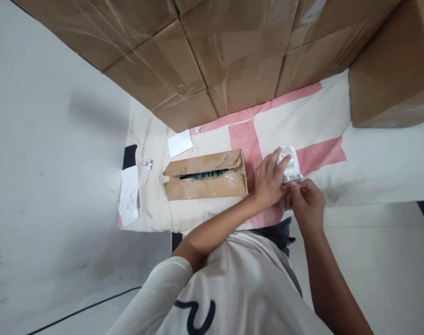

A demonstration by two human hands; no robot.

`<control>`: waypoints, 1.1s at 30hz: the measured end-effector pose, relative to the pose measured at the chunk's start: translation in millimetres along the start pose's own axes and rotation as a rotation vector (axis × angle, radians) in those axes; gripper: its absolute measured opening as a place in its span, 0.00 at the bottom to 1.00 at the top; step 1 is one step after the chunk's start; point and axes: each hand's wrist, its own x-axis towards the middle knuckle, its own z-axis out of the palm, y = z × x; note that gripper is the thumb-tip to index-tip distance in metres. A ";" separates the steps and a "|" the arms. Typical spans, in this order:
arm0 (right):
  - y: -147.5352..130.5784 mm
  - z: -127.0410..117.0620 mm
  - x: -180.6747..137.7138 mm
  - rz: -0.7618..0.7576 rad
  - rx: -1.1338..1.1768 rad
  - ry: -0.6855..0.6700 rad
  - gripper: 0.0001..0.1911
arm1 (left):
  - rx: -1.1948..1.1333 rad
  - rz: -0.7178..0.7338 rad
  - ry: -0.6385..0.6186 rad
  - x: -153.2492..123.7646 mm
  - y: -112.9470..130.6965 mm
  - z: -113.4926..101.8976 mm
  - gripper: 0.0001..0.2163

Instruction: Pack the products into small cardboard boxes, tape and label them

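Note:
A white tape dispenser [289,163] lies on the cloth-covered table, right of a small cardboard box. My left hand [269,179] grips its left side, with the fingers bent over the top. At the dispenser's near edge, the fingers of my right hand [306,200] are pinched together beside my left palm, at the end of the tape, which barely shows. To the left of my hands lies the long cardboard box [205,188]. Its two top flaps are almost closed, and green items [205,175] show through the gap between them.
Taped cardboard cartons [232,56] are stacked along the back, and another carton [389,70] stands at the right. White paper [180,143], a paper sheet [129,195], crumpled scraps [147,164] and a black object [130,157] lie at the left, near the wall.

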 end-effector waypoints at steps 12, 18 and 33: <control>-3.6 10.9 -42.2 -0.029 0.263 -0.074 0.21 | -0.307 -0.015 -0.115 -85.4 34.4 -124.0 0.19; -0.9 51.7 -31.3 -0.285 0.295 -0.238 0.20 | 0.177 0.151 0.176 -121.9 11.2 -173.2 0.10; -3.7 103.1 22.0 -0.527 0.292 -0.278 0.18 | 0.373 -0.122 0.334 -66.2 -49.6 -224.3 0.21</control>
